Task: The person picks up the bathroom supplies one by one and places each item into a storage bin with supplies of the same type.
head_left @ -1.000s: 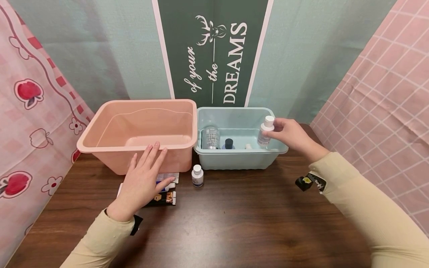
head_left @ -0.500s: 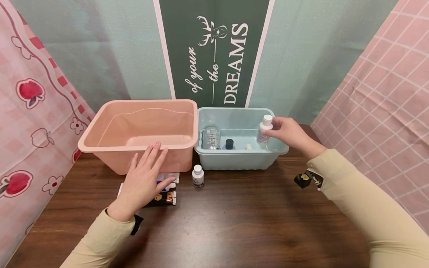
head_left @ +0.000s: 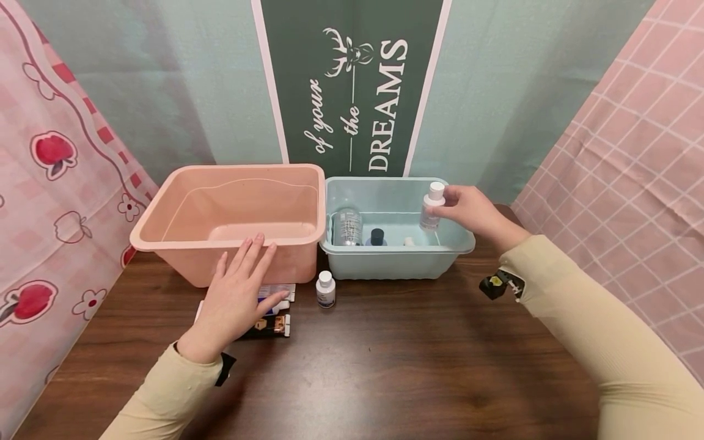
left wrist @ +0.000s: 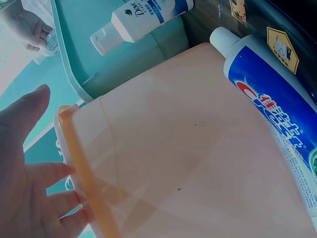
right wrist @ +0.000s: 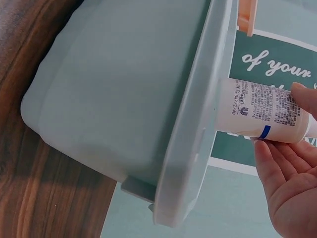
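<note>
My right hand [head_left: 470,208] pinches a small, pale bottle [head_left: 432,208] with a white cap between thumb and fingers. It is upright over the right part of the light blue bin [head_left: 385,266]; printed text and a blue mark show on it in the right wrist view. My left hand [head_left: 233,299] is spread out, its fingertips at the front rim of the pink bin [head_left: 275,263]. Partly hidden beneath that hand lie a blue-and-white toothpaste tube [left wrist: 267,94] and a black tube [head_left: 269,326]. To its right stands a white Dove bottle [head_left: 326,290].
Inside the blue bin are a clear bottle [head_left: 348,227] lying at the left, a dark-capped bottle [head_left: 377,237] and a small white tip [head_left: 409,242]. Both bins stand side by side on the dark wooden table [head_left: 385,366]. A green-blue curtain [head_left: 220,91] hangs close behind them.
My right hand has lifted the pale bottle a little and drifted slightly left with it. The left hand stays in place at the pink bin.
</note>
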`<action>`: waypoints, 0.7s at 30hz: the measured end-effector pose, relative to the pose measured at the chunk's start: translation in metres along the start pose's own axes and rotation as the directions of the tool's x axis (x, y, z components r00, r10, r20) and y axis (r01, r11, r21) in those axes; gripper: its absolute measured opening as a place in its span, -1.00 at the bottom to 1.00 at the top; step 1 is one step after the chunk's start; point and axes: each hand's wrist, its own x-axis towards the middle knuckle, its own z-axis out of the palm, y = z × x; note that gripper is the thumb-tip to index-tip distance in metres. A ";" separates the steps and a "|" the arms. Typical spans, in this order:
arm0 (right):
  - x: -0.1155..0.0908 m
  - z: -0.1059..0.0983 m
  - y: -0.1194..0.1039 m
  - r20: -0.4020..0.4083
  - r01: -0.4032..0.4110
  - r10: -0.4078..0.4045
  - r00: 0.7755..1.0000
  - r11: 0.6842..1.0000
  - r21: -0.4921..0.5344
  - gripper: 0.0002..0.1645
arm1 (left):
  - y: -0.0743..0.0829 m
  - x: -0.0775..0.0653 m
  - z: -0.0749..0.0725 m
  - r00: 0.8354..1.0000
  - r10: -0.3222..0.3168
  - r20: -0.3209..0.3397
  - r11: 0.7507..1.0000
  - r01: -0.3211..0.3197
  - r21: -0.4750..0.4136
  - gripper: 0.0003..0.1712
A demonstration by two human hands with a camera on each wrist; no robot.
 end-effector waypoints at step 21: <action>0.019 -0.001 0.002 0.019 -0.028 0.027 0.999 0.999 0.018 -0.46 | 0.001 0.002 -0.001 1.000 -0.009 0.006 1.000 0.009 0.008 -0.07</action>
